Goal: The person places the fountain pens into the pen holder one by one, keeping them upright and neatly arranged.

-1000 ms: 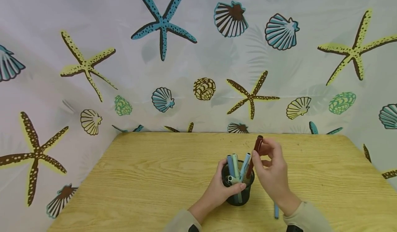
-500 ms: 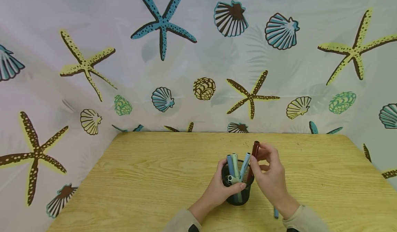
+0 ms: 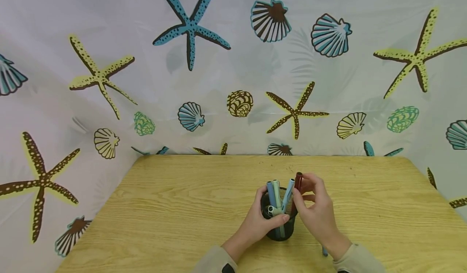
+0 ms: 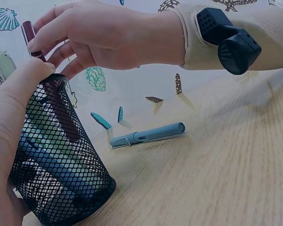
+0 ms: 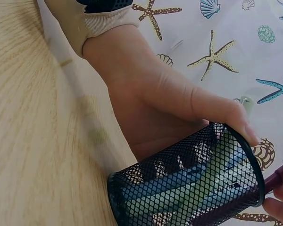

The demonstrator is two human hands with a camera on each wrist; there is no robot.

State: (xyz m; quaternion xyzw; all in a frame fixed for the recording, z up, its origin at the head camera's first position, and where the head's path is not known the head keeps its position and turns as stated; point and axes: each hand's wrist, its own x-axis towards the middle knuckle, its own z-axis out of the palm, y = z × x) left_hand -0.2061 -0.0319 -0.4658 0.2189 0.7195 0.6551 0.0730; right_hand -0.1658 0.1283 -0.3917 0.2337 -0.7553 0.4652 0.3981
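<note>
A black mesh pen cup [image 4: 61, 155] stands on the table, gripped from the left by my left hand [image 3: 257, 221], its thumb across the front rim. Blue and pale green pens [image 3: 276, 194] lean inside it. My right hand [image 3: 318, 208] pinches a dark red pen [image 3: 298, 180] near its top at the cup's right side. Through the mesh in the left wrist view, the lower part of the dark red pen shows inside the cup. A blue pen [image 4: 148, 135] lies on the table to the right, mostly hidden behind my right wrist in the head view.
The wood-grain table [image 3: 182, 208] reaches back to a pale cloth [image 3: 219, 74] printed with starfish and shells. This cloth also hangs along the left and right sides.
My right hand has moved down and slightly left, lowering the dark red pen deeper into the cup. The left hand and the cup have stayed in place.
</note>
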